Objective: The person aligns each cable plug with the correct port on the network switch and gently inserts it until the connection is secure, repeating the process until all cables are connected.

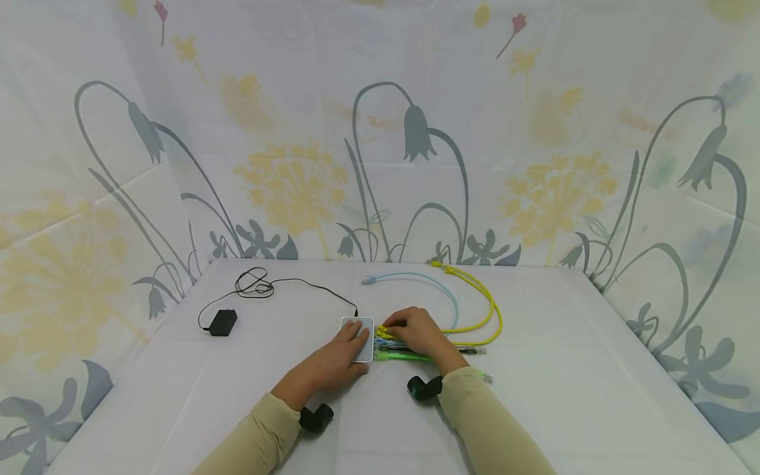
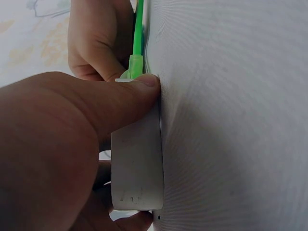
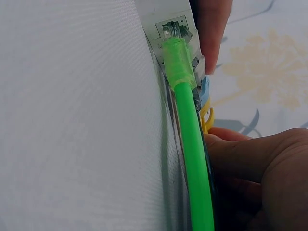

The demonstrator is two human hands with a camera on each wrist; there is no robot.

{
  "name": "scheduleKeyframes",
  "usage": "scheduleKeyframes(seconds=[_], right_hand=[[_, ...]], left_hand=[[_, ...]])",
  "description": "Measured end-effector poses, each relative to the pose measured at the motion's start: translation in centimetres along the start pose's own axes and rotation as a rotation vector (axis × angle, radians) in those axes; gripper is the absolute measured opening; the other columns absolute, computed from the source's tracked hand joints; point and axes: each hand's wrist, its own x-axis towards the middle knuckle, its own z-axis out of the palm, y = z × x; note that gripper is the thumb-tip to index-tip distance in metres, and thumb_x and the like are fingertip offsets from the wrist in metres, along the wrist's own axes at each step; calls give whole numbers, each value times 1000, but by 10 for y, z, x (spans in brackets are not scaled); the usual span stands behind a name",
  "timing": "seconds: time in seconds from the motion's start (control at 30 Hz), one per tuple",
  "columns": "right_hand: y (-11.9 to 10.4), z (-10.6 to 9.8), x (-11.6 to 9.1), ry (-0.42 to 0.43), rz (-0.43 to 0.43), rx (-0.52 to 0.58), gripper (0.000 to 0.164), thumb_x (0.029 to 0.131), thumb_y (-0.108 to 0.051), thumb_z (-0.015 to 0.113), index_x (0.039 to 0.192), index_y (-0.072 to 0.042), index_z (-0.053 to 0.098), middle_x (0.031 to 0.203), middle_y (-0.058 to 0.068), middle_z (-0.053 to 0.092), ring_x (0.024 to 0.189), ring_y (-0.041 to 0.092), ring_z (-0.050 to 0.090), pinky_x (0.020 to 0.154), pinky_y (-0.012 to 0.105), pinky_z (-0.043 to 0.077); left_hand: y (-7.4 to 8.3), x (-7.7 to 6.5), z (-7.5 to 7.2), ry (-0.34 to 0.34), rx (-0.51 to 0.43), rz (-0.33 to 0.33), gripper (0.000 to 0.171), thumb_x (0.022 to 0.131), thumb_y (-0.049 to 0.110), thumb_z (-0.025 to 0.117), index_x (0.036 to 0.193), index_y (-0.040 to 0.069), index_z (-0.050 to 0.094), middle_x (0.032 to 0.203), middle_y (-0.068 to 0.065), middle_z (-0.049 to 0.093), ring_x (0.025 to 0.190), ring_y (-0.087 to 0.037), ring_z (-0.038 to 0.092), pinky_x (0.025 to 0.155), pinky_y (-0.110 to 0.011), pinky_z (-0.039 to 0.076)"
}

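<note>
A small white network switch (image 1: 365, 355) lies on the table with Ethernet cables at its right side. My left hand (image 1: 334, 359) grips it from the left, fingers over its top and thumb (image 2: 137, 94) along its near side. With thumb and fingertips, my right hand (image 1: 418, 331) pinches the plug end of a yellow Ethernet cable (image 1: 497, 316) at the switch's ports. Nearest me, a green Ethernet cable (image 3: 190, 125) has its clear plug (image 3: 175, 48) at a port. Blue and dark cables sit between green and yellow, partly hidden by the right hand.
A light blue cable (image 1: 436, 282) and the yellow cable loop behind my right hand. A thin black cord (image 1: 309, 282) runs from the switch's back to a black power adapter (image 1: 223, 322) at left. A flower-patterned cloth (image 1: 380, 132) hangs behind the table.
</note>
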Motion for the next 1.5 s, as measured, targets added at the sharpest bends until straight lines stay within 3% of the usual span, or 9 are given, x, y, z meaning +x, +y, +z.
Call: scheduleKeyframes(seconds=[0.4, 1.5], right_hand=[[-4, 0, 0, 12, -36, -14, 13, 91, -19, 67, 100, -19, 76, 101, -3, 74, 103, 19, 66, 96, 41, 49], [-4, 3, 4, 14, -13, -14, 13, 91, -15, 66, 97, -18, 77, 98, -3, 74, 102, 19, 66, 93, 41, 51]], left_hand=[[-2, -1, 1, 5, 5, 5, 69, 96, 32, 59, 152, 3, 29, 161, -17, 18, 150, -36, 11, 117, -49, 26], [-1, 3, -2, -23, -15, 5, 69, 96, 30, 61, 151, 4, 30, 162, -15, 17, 151, -35, 10, 118, -48, 26]])
